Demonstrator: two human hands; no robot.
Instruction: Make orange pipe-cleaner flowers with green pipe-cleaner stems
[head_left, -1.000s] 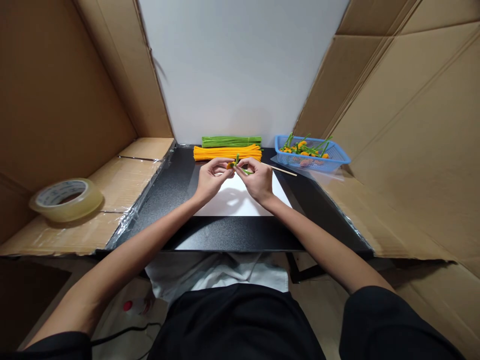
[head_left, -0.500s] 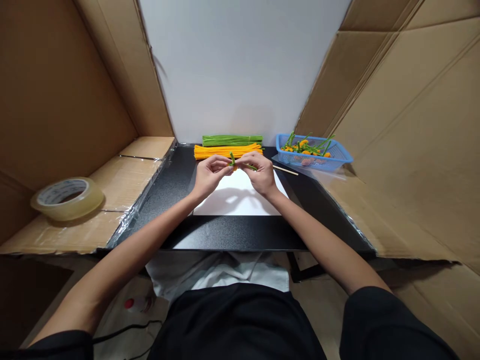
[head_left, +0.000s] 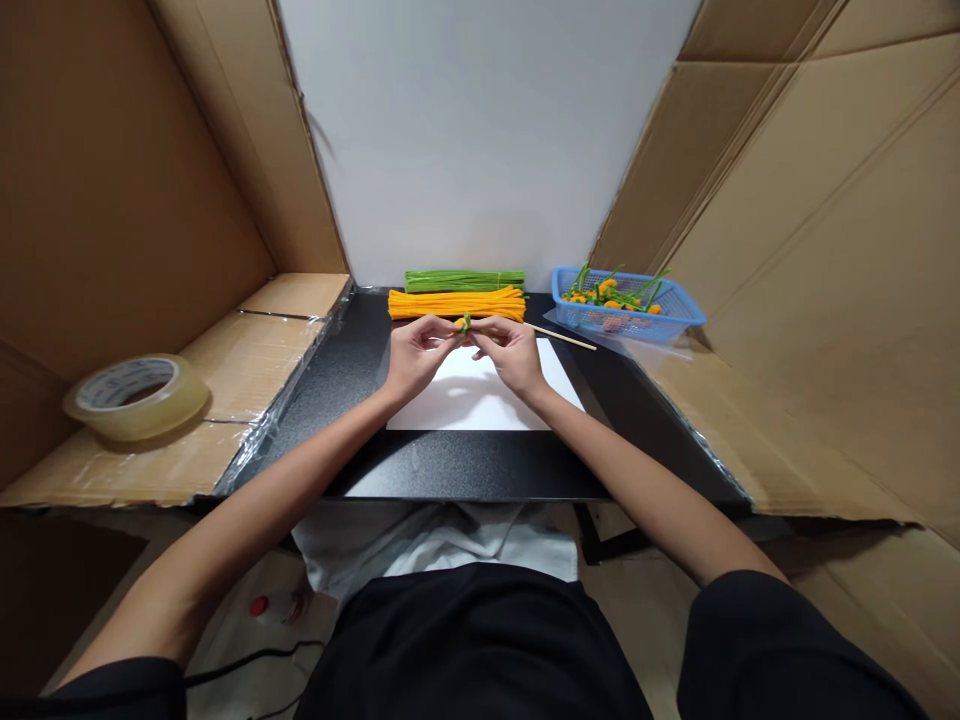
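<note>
Between my fingertips is a small orange and green pipe-cleaner piece (head_left: 466, 324), mostly covered by the fingers. My left hand (head_left: 420, 350) pinches it from the left side. From the other side, my right hand (head_left: 510, 352) grips its green part with thumb and forefinger. Both hands are held above a white sheet of paper (head_left: 469, 405). Just behind them lie a bundle of orange pipe cleaners (head_left: 454, 303) and a bundle of green pipe cleaners (head_left: 465, 281).
A blue basket (head_left: 630, 322) with several orange and green pieces stands at the back right. Near it lies a thin wooden stick (head_left: 566, 338). A roll of clear tape (head_left: 172, 405) rests on the left cardboard ledge. Cardboard walls (head_left: 817, 250) flank the black table (head_left: 450, 470).
The green stem that stood up between my fingers is now bent down close to the orange part. My right hand has shifted slightly to the left.
</note>
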